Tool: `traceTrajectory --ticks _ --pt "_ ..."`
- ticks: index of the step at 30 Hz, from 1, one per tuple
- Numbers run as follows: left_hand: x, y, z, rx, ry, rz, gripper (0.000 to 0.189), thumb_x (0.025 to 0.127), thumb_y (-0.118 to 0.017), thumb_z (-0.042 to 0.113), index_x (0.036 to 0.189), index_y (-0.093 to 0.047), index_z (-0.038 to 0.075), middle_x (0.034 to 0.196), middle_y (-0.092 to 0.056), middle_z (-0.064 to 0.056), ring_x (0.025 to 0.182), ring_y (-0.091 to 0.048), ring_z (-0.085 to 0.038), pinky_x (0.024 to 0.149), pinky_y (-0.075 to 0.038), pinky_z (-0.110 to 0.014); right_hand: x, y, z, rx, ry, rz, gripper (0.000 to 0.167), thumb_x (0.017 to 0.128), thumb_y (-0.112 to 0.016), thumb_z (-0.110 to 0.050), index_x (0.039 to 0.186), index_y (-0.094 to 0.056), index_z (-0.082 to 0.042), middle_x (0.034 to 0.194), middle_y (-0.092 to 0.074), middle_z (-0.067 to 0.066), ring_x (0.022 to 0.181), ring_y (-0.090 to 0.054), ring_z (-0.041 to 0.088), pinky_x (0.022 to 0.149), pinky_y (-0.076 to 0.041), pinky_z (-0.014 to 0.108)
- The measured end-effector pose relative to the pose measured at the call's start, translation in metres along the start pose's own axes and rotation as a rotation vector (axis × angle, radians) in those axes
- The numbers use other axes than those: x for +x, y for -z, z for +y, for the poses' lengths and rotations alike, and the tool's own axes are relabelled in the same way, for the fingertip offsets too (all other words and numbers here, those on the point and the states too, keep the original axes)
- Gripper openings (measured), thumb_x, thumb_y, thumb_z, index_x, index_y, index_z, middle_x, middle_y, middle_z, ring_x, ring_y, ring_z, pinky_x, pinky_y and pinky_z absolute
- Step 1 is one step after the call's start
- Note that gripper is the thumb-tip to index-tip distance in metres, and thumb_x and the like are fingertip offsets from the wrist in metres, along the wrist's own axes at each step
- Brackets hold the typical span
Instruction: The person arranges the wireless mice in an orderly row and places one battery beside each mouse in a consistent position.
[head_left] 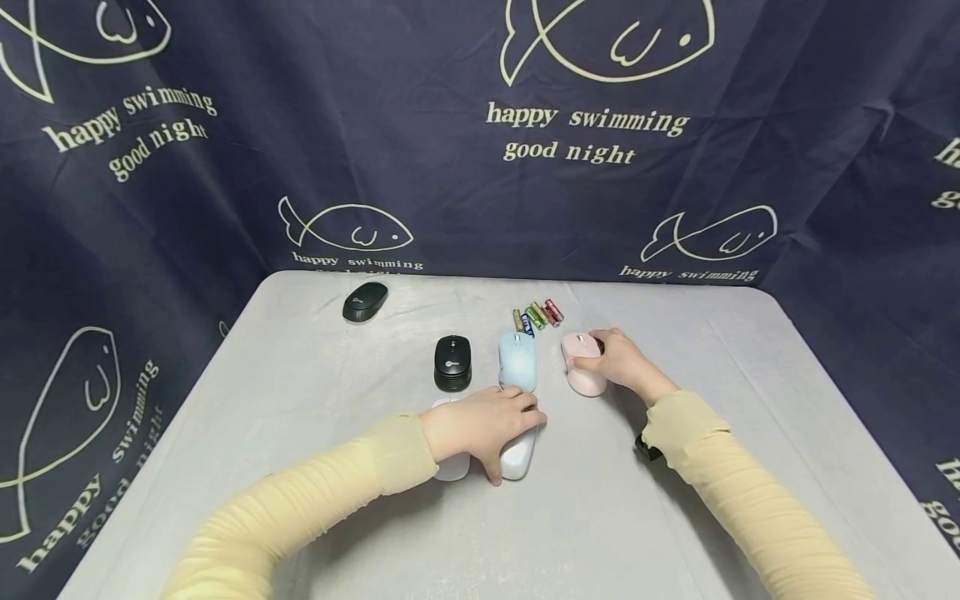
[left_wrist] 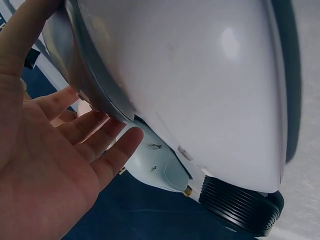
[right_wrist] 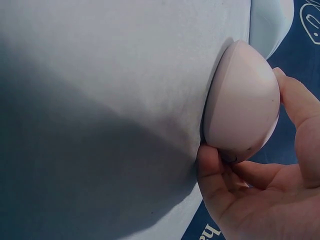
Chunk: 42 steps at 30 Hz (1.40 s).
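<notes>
My left hand (head_left: 487,421) spans a white mouse (head_left: 516,461), thumb at its near left side and fingers over its right side. In the left wrist view those fingers (left_wrist: 100,140) lie along its shaded side. Partly under the same wrist sits another white mouse (head_left: 453,468), which fills much of that view. My right hand (head_left: 622,362) holds a pink mouse (head_left: 587,382) on the table by its sides. Its thumb and fingertips press opposite sides of the shell in the right wrist view. A light blue mouse (head_left: 517,365) lies just beyond the left fingertips.
A black mouse (head_left: 452,365) stands left of the blue one, and a dark mouse (head_left: 365,302) lies at the back left. Several small batteries (head_left: 537,316) are grouped behind the blue mouse. The pale tabletop (head_left: 337,367) meets a dark fish-print curtain (head_left: 480,217) at the back.
</notes>
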<state>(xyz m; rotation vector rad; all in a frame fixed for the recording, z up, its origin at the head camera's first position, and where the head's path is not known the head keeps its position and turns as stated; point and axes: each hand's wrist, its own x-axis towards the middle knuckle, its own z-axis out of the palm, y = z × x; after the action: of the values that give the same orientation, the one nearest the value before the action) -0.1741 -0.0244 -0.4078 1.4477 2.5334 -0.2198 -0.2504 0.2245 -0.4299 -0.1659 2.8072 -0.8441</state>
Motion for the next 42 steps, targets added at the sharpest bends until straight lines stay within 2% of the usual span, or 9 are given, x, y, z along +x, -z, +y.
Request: traceTrajectory --ticks 7,13,18,27,33,42 --pt "0.001 0.001 0.000 0.014 -0.012 0.008 0.099 0.055 -0.084 0.058 0.137 -0.042 0.020 0.130 -0.047 0.000 0.117 -0.043 -0.015 0.098 -0.040 -0.029 0.000 0.000 0.000 0.004 0.003 0.000 0.079 0.084 -0.068 -0.035 0.135 -0.036 0.016 0.127 -0.042 0.036 0.117 -0.044 0.046 0.101 -0.035 0.054" --pt "0.001 0.002 0.004 0.030 0.003 0.009 0.099 0.055 -0.082 0.060 0.137 -0.043 0.019 0.129 -0.047 0.000 0.116 -0.044 -0.015 0.097 -0.041 -0.029 0.001 0.001 0.000 0.005 -0.008 -0.008 0.080 0.084 -0.068 -0.036 0.136 -0.035 0.015 0.128 -0.042 0.036 0.117 -0.044 0.046 0.101 -0.036 0.054" --pt "0.002 0.000 0.009 0.023 0.030 0.032 0.099 0.055 -0.081 0.063 0.135 -0.045 0.017 0.126 -0.049 -0.002 0.114 -0.045 -0.017 0.096 -0.042 -0.029 0.001 0.001 -0.001 0.009 -0.022 -0.016 0.082 0.084 -0.067 -0.037 0.137 -0.034 0.015 0.130 -0.040 0.036 0.120 -0.041 0.046 0.103 -0.034 0.054" --pt "0.007 -0.003 0.020 0.003 0.151 0.065 0.099 0.055 -0.078 0.067 0.133 -0.047 0.014 0.124 -0.052 -0.006 0.111 -0.047 -0.020 0.092 -0.045 -0.032 0.001 0.001 -0.001 0.014 -0.012 -0.011 0.081 0.083 -0.068 -0.036 0.136 -0.035 0.016 0.131 -0.040 0.037 0.121 -0.041 0.047 0.104 -0.033 0.054" --pt "0.008 -0.003 0.026 0.014 0.161 0.093 0.101 0.055 -0.078 0.067 0.133 -0.048 0.011 0.122 -0.053 -0.007 0.109 -0.048 -0.020 0.092 -0.045 -0.032 0.001 0.001 -0.001 -0.001 -0.008 -0.010 0.081 0.084 -0.067 -0.036 0.136 -0.034 0.016 0.130 -0.040 0.037 0.120 -0.042 0.047 0.103 -0.034 0.055" --pt "0.009 0.000 0.031 0.024 0.167 0.080 0.099 0.055 -0.078 0.067 0.131 -0.049 0.011 0.119 -0.054 -0.007 0.109 -0.048 -0.020 0.090 -0.045 -0.032 0.001 0.001 -0.001 0.000 0.011 0.006 0.080 0.083 -0.068 -0.035 0.134 -0.035 0.017 0.129 -0.040 0.038 0.120 -0.042 0.048 0.102 -0.034 0.055"
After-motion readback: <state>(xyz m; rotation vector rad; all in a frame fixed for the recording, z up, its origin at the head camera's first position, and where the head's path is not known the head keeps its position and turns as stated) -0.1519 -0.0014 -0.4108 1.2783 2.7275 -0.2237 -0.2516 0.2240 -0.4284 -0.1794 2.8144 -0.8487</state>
